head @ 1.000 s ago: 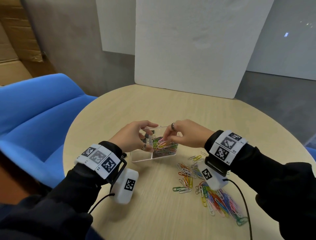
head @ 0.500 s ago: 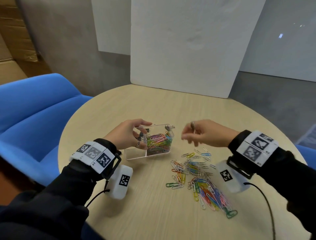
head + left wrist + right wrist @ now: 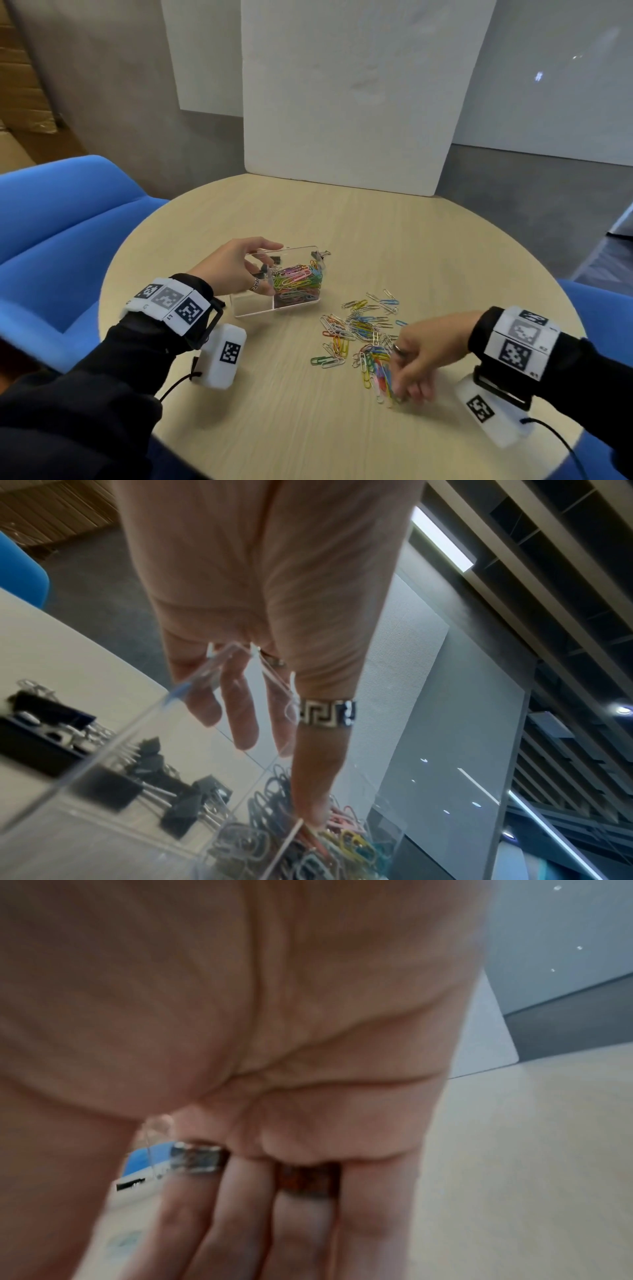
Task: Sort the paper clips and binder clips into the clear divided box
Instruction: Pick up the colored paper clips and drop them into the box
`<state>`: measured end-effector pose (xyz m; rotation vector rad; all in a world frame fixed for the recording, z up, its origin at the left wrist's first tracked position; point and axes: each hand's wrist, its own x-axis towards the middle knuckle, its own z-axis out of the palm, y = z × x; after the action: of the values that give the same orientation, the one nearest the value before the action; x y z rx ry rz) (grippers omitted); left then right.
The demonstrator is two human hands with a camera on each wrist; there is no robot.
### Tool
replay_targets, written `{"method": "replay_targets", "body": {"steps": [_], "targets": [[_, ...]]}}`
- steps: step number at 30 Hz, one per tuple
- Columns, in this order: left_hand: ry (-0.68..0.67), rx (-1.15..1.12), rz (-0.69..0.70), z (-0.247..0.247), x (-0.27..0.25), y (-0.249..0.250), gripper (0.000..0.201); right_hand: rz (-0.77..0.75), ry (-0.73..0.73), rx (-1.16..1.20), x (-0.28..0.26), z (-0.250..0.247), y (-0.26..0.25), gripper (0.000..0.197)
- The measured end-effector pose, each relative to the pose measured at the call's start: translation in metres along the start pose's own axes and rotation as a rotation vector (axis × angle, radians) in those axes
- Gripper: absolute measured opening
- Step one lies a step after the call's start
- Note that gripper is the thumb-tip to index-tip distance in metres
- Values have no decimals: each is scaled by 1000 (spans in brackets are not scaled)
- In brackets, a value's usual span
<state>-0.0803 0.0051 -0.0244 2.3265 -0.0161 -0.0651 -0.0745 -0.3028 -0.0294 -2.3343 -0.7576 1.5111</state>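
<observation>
The clear divided box (image 3: 255,306) stands left of the table's middle. Black binder clips (image 3: 113,791) lie in its left compartment and colored paper clips (image 3: 298,282) fill the right one. My left hand (image 3: 263,270) grips the box's left part, fingers on the far rim and ringed thumb on the near wall. One binder clip (image 3: 320,254) sits outside at the far right corner. Loose paper clips (image 3: 359,329) are scattered to the right of the box. My right hand (image 3: 407,373) reaches down onto the near end of that pile with fingers (image 3: 240,1204) straight and blurred.
A round wooden table (image 3: 445,257) carries everything. A white board (image 3: 342,102) leans at its far edge. A blue sofa (image 3: 61,222) is on the left and a blue seat (image 3: 596,298) on the right. A black cable (image 3: 561,442) trails from my right wrist.
My right hand left the box's right compartment, swung right and dropped onto the near end of the loose pile. My left hand kept its hold on the box.
</observation>
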Motion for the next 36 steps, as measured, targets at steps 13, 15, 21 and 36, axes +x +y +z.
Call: {"method": "replay_targets", "body": {"steps": [13,15,21,36], "targets": [[1,8,23,-1,2,-4,71,285,880,-131,29,-58,19,35],[-1,6,24,-1,1,-4,71,273,821,-115,36,-55,18,36],[-2,1,24,-1,0,-2,70,97,719,-135,42,-47,1,34],[1,-4,27,0,-1,-3,70,-70,548,-156,36,-16,-16,43]]}}
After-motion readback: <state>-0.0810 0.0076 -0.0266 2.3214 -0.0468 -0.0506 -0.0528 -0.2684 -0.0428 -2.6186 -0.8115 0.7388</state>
